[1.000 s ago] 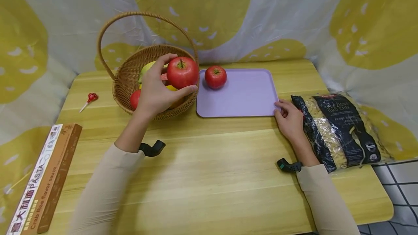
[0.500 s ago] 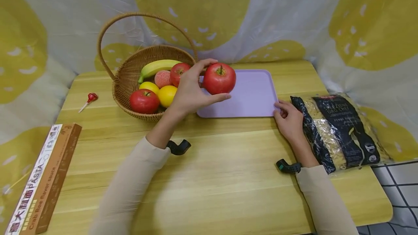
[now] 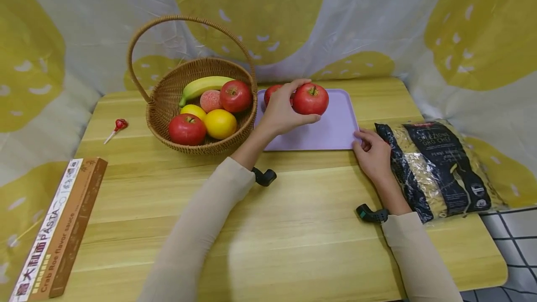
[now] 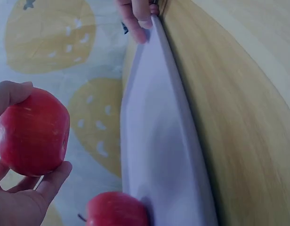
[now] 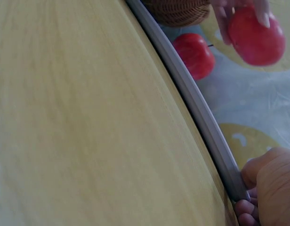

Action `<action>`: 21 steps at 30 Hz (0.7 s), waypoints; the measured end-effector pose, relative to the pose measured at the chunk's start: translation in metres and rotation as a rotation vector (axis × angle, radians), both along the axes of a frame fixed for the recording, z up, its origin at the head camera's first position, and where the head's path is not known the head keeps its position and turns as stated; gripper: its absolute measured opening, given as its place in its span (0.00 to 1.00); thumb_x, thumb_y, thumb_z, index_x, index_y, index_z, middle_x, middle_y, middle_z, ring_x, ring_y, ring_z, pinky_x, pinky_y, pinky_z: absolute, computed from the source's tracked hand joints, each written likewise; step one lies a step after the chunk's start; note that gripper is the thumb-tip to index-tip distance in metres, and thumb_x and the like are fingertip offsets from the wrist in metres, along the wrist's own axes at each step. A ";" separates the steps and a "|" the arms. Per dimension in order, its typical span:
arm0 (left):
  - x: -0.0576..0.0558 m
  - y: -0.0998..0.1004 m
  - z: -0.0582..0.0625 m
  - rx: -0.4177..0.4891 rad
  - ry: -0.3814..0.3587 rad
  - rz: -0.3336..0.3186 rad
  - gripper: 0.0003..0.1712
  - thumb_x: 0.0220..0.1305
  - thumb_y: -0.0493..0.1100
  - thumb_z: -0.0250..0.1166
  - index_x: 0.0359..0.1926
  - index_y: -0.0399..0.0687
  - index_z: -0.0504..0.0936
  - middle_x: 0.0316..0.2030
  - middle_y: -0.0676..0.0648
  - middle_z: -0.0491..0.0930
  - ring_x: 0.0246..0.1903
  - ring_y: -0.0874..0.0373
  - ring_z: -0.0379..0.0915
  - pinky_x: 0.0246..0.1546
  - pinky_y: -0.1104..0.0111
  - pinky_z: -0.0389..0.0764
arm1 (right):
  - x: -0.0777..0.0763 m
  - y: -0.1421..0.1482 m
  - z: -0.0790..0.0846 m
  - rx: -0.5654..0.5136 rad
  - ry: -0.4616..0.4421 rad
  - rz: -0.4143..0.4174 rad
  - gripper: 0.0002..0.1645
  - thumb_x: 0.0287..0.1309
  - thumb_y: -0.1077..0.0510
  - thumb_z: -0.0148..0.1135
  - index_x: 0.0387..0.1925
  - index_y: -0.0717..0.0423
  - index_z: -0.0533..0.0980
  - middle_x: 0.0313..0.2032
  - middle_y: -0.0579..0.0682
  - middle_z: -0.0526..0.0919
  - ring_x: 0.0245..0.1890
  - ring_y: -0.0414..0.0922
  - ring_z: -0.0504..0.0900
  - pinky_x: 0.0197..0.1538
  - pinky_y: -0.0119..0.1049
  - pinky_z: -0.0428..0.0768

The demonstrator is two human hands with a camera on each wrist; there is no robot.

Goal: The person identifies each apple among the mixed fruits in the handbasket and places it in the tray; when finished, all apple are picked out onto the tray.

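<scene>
Head view: gripping red apple (image 3: 312, 99) in curled left hand (image 3: 282, 112), over lilac tray (image 3: 335, 129); second apple (image 3: 270, 93) at tray's ten o'clock; pinching four-o'clock corner with right hand (image 3: 372, 154).

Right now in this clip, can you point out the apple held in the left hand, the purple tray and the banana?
Held apple (image 3: 311, 99): head view, front of its red skin.
Purple tray (image 3: 333, 127): head view, bare surface, right half.
Banana (image 3: 203, 86): head view, middle of its peel.
</scene>
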State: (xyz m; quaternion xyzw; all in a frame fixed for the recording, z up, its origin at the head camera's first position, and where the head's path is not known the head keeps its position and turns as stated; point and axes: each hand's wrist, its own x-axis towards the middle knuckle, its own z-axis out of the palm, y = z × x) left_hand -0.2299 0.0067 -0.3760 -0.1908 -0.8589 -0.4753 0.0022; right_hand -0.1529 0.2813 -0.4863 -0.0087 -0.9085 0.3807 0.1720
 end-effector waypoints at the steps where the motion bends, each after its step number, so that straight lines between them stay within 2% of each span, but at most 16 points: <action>1: -0.002 0.004 -0.003 -0.002 -0.005 -0.005 0.50 0.46 0.57 0.82 0.71 0.59 0.72 0.65 0.54 0.77 0.61 0.58 0.73 0.61 0.60 0.79 | 0.000 0.000 0.000 0.002 -0.001 -0.002 0.18 0.64 0.63 0.63 0.53 0.65 0.84 0.59 0.61 0.83 0.34 0.46 0.74 0.37 0.23 0.64; 6: -0.013 0.022 -0.018 -0.001 -0.020 -0.015 0.53 0.47 0.57 0.82 0.74 0.60 0.69 0.68 0.53 0.74 0.65 0.57 0.71 0.66 0.59 0.75 | 0.000 0.001 0.001 -0.004 -0.011 -0.001 0.18 0.64 0.62 0.64 0.53 0.65 0.85 0.59 0.60 0.84 0.33 0.45 0.74 0.36 0.21 0.65; 14: -0.025 0.049 -0.040 -0.012 -0.023 -0.033 0.53 0.56 0.48 0.78 0.78 0.57 0.61 0.74 0.47 0.65 0.70 0.53 0.66 0.72 0.57 0.70 | -0.001 0.000 -0.003 -0.002 -0.010 -0.013 0.17 0.63 0.62 0.65 0.52 0.65 0.85 0.58 0.59 0.84 0.32 0.42 0.73 0.35 0.21 0.65; 17: -0.027 0.057 -0.048 -0.013 -0.046 -0.015 0.53 0.57 0.47 0.77 0.79 0.56 0.59 0.75 0.47 0.62 0.70 0.52 0.66 0.72 0.58 0.70 | -0.001 0.001 -0.003 0.003 -0.008 -0.011 0.17 0.63 0.63 0.65 0.52 0.65 0.85 0.57 0.59 0.85 0.32 0.42 0.73 0.35 0.22 0.66; 21: -0.031 0.064 -0.058 0.000 -0.055 0.052 0.53 0.58 0.46 0.77 0.79 0.56 0.58 0.75 0.47 0.62 0.70 0.51 0.66 0.71 0.58 0.72 | -0.001 0.001 -0.003 0.007 -0.009 -0.009 0.18 0.63 0.63 0.65 0.52 0.65 0.85 0.56 0.59 0.85 0.32 0.42 0.73 0.35 0.23 0.66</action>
